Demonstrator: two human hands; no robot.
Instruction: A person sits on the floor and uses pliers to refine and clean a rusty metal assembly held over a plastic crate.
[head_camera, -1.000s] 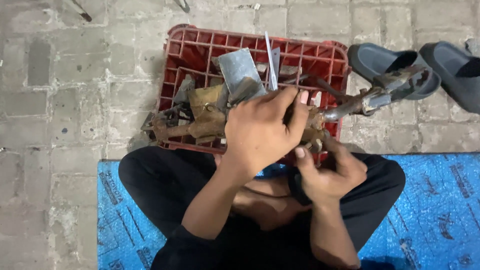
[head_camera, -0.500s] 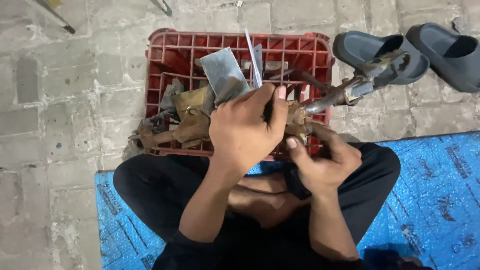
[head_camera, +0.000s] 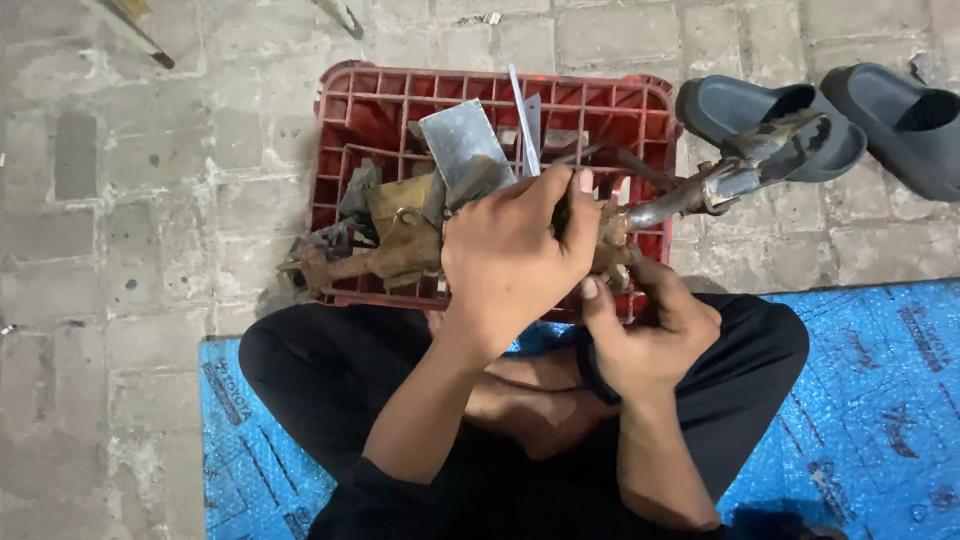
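Note:
A long rusty metal assembly lies across the front of a red plastic crate, its greyer rod end sticking out to the right. My left hand is closed over the middle of it from above. Just below and to the right, my right hand grips the same part from underneath, thumb up against it. What the fingers do under the left hand is hidden. A flat grey metal plate and a thin strip stand in the crate behind.
I sit cross-legged on a blue bubble-wrap mat laid on paved brick ground. Two dark grey slippers lie right of the crate. Thin tool ends show at the top left.
Both hands and the rusty assembly keep the same grip. The view has shifted slightly, and my left-hand fingers have curled a little further over the part.

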